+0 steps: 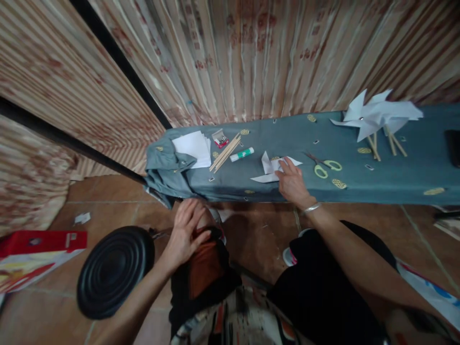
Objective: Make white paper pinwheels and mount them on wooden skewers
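My right hand [293, 183] is over a white paper pinwheel [268, 165] on the cloth-covered bench, its fingers curled onto the paper's middle and right part. Some of the paper is hidden under the hand. Just right of it lie scissors [323, 166] with yellow-green handles, blades apart. My left hand [189, 229] rests on my left knee, fingers laid over it, holding nothing. To the left of the pinwheel are a white and green glue stick [242, 154], several thin wooden sticks [225, 153] and a small open red box [220, 138] with little shiny pieces inside.
A stack of white paper [196, 149] lies at the bench's left end, partly under a cloth fold. Pinwheels on sticks [381, 115] lie at the right, near a dark object [452, 147]. A black round stool [115, 272] and a red box [39, 244] stand on the floor.
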Available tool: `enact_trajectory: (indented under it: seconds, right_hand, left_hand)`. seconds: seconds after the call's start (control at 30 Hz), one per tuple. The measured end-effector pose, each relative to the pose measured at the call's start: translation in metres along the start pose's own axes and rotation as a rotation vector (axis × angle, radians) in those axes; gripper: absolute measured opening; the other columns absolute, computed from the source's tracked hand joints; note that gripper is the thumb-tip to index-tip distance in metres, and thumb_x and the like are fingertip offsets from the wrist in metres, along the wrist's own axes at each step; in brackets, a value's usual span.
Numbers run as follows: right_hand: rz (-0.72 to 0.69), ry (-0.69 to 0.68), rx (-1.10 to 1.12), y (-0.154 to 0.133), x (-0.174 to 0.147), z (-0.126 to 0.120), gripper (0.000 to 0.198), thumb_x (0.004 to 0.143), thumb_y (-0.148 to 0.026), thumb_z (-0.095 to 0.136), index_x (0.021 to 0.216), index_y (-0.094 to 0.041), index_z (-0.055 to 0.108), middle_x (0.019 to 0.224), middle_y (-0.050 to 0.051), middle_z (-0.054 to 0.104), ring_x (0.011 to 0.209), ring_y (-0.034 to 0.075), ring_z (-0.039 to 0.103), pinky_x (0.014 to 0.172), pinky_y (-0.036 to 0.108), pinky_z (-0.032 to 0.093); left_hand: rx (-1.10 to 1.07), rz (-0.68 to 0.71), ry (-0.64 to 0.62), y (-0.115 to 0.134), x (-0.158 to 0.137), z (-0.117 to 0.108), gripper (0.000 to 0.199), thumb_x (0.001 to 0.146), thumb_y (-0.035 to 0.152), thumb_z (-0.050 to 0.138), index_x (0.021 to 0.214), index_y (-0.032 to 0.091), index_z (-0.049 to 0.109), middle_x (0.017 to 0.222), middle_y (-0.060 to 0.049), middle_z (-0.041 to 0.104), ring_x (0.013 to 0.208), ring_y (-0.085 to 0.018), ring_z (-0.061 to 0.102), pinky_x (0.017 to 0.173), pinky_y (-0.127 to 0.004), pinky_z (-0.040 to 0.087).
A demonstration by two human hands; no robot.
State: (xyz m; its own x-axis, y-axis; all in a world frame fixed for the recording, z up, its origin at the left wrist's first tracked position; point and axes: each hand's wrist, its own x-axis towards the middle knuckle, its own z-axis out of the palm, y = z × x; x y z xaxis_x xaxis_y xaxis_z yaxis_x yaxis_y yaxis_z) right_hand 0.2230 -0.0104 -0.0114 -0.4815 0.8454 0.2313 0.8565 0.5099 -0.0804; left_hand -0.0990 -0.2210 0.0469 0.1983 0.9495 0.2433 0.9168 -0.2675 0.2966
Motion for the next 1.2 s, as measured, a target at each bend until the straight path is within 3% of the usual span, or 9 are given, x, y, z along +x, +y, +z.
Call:
enact_trajectory:
  seconds: [0.13, 0.23, 0.43, 0.67, 0.77, 0.9, 1.0, 1.07, 1.2]
  right_hand:
    - [0.008, -0.008, -0.046, -0.003, 0.002, -0.002, 0.037, 0.088, -0.012, 0.038, 0.105, -0.008, 0.071, 0.146, 0.021, 0.049, 0.143, 0.035, 0.028, 0.107, 0.050, 0.034]
    - [0.009, -0.006, -0.064, -0.005, 0.003, -0.003, 0.038, 0.088, -0.013, 0.038, 0.104, -0.007, 0.072, 0.145, 0.022, 0.050, 0.142, 0.035, 0.030, 0.107, 0.050, 0.034]
    - [0.023, -0.005, -0.094, -0.008, 0.005, -0.005, 0.038, 0.087, -0.014, 0.038, 0.099, -0.008, 0.073, 0.143, 0.021, 0.052, 0.142, 0.034, 0.031, 0.106, 0.048, 0.033]
    - [0.050, -0.034, -0.088, -0.012, 0.006, -0.006, 0.036, 0.087, -0.015, 0.039, 0.100, -0.008, 0.073, 0.145, 0.021, 0.051, 0.143, 0.034, 0.030, 0.107, 0.048, 0.032]
    - [0.053, -0.038, -0.083, -0.013, 0.006, -0.008, 0.037, 0.087, -0.014, 0.039, 0.100, -0.008, 0.073, 0.144, 0.021, 0.051, 0.143, 0.034, 0.030, 0.107, 0.048, 0.032]
    - [0.055, -0.042, -0.071, -0.013, 0.006, -0.009, 0.038, 0.088, -0.014, 0.037, 0.098, -0.007, 0.073, 0.144, 0.021, 0.052, 0.143, 0.034, 0.030, 0.107, 0.049, 0.032]
    - [0.046, -0.041, -0.060, -0.013, 0.008, -0.009, 0.037, 0.088, -0.013, 0.039, 0.098, -0.008, 0.074, 0.144, 0.021, 0.051, 0.144, 0.034, 0.029, 0.108, 0.050, 0.032]
    - [0.041, -0.042, -0.053, -0.014, 0.008, -0.010, 0.036, 0.087, -0.013, 0.040, 0.098, -0.008, 0.074, 0.145, 0.021, 0.051, 0.144, 0.034, 0.028, 0.108, 0.050, 0.032]
    - [0.046, -0.047, -0.049, -0.015, 0.009, -0.013, 0.035, 0.087, -0.013, 0.040, 0.097, -0.008, 0.074, 0.144, 0.021, 0.051, 0.144, 0.034, 0.029, 0.108, 0.048, 0.033]
  left_hand:
    - [0.070, -0.035, -0.044, 0.011, -0.074, 0.003, 0.060, 0.089, 0.039, 0.062, 0.143, 0.018, 0.045, 0.152, -0.022, 0.040, 0.139, -0.038, 0.039, 0.103, -0.058, 0.045]
    - [-0.024, -0.073, -0.068, 0.018, -0.093, 0.002, 0.042, 0.092, 0.026, 0.054, 0.134, 0.020, 0.057, 0.133, -0.016, 0.060, 0.118, -0.028, 0.060, 0.096, -0.044, 0.054]
    - [-0.322, -0.164, 0.060, -0.010, -0.031, -0.036, 0.025, 0.092, 0.022, 0.050, 0.091, 0.018, 0.075, 0.086, -0.006, 0.071, 0.081, -0.016, 0.069, 0.075, -0.026, 0.056]
    - [-0.289, -0.321, 0.242, -0.059, 0.063, -0.049, 0.027, 0.085, 0.030, 0.053, 0.094, 0.015, 0.074, 0.093, -0.009, 0.069, 0.090, -0.023, 0.066, 0.086, -0.038, 0.055]
    - [-0.257, -0.298, 0.303, -0.055, 0.058, -0.036, 0.048, 0.084, 0.038, 0.059, 0.126, 0.014, 0.061, 0.130, -0.015, 0.058, 0.120, -0.029, 0.057, 0.101, -0.045, 0.049]
    - [-0.269, -0.112, 0.011, -0.024, 0.007, -0.016, 0.063, 0.081, 0.041, 0.069, 0.137, 0.017, 0.052, 0.144, -0.017, 0.049, 0.135, -0.031, 0.046, 0.113, -0.051, 0.037]
    - [-0.150, -0.016, -0.137, -0.003, -0.032, -0.005, 0.076, 0.075, 0.038, 0.077, 0.142, 0.022, 0.046, 0.156, -0.018, 0.034, 0.148, -0.040, 0.021, 0.114, -0.066, 0.027]
    - [-0.116, 0.007, -0.115, 0.000, -0.041, 0.000, 0.058, 0.083, 0.031, 0.068, 0.138, 0.022, 0.052, 0.156, -0.018, 0.034, 0.148, -0.038, 0.022, 0.111, -0.063, 0.033]
    - [-0.111, 0.041, -0.006, -0.014, -0.009, -0.001, 0.023, 0.094, 0.021, 0.050, 0.103, 0.021, 0.071, 0.116, -0.011, 0.066, 0.115, -0.026, 0.056, 0.100, -0.047, 0.050]
